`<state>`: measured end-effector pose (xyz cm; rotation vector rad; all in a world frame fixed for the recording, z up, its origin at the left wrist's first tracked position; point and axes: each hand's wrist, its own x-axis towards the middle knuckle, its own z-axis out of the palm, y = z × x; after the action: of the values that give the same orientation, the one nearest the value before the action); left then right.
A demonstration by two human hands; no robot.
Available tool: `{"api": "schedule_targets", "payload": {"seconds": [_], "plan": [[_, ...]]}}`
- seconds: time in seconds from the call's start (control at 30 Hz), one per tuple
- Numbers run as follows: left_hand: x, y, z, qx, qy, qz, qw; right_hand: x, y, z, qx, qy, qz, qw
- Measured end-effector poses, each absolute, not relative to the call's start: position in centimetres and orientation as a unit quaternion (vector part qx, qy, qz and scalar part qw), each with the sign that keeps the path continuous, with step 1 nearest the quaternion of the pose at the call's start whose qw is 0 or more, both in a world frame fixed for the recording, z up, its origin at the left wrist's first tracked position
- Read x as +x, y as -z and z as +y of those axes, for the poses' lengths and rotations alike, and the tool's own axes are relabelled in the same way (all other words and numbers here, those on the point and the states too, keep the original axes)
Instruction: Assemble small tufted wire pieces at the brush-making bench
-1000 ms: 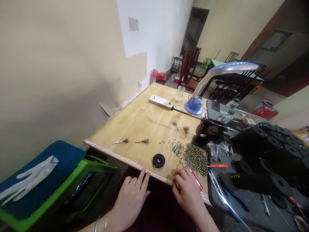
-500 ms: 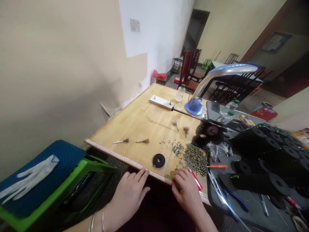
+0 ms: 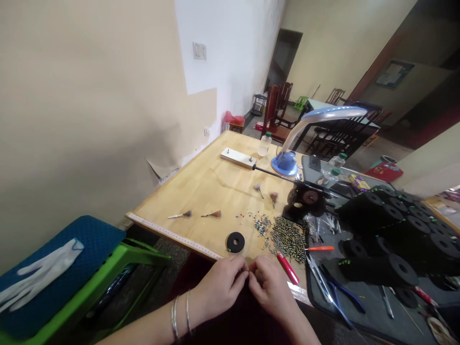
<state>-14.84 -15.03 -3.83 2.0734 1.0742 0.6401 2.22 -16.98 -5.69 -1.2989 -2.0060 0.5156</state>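
Note:
My left hand (image 3: 226, 280) and my right hand (image 3: 268, 282) are close together at the front edge of the wooden table, fingertips nearly meeting. Both are closed in a pinch; whatever they hold is too small or hidden to make out. A black foam ring-shaped spool (image 3: 235, 243) lies flat just beyond my left hand. Past my right hand spreads a pile of small dark and yellow pieces (image 3: 288, 239), with tiny coloured beads (image 3: 262, 223) to its left. Beside my right hand rests a red tube-like object (image 3: 288, 268).
Several small brushes, one with orange (image 3: 212, 214), lie on the table (image 3: 168, 201). A blue lamp (image 3: 284, 163) stands at the back. On the dark mat at right are an orange-handled tool (image 3: 319, 248), blue-handled pliers (image 3: 347, 293) and stacked black foam rolls (image 3: 381, 270). A measuring tape (image 3: 172, 233) runs along the front edge.
My left hand has moved right, off the measuring tape, to meet my right hand. My left fingers have gone from stretched out to pinched. The view has shifted slightly.

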Motion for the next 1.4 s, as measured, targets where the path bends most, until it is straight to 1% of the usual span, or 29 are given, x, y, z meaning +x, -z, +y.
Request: {"api": "schedule_targets", "payload": {"seconds": [0.07, 0.17, 0.37, 0.57, 0.8, 1.17, 1.4], "plan": [[-15.2, 3.8, -14.9, 0.792, -0.244, 0.42, 0.369, 1.9, 5.5, -16.9, -0.494, -0.213, -0.775, 0.331], [-15.7, 3.9, -14.7, 0.755, -0.242, 0.441, 0.422, 1.4, 5.2, -16.7, -0.489, -0.259, -0.768, 0.323], [-16.6, 4.3, -14.4, 0.681, -0.283, 0.465, 0.489, 1.3, 4.8, -16.8, -0.477, -0.351, -0.741, 0.316], [-17.4, 4.0, -14.3, 0.615, -0.317, 0.464, 0.553, 1.3, 4.5, -16.8, -0.475, -0.346, -0.741, 0.324], [-17.8, 4.2, -14.2, 0.605, -0.336, 0.464, 0.554, 0.5, 4.4, -16.7, -0.49, -0.311, -0.73, 0.362], [-17.7, 4.5, -14.2, 0.597, -0.344, 0.474, 0.548, -0.4, 5.2, -16.3, -0.507, -0.253, -0.727, 0.388], [-17.6, 5.0, -14.1, 0.591, -0.34, 0.471, 0.559, -0.4, 6.0, -16.2, -0.512, -0.288, -0.714, 0.38]]}}
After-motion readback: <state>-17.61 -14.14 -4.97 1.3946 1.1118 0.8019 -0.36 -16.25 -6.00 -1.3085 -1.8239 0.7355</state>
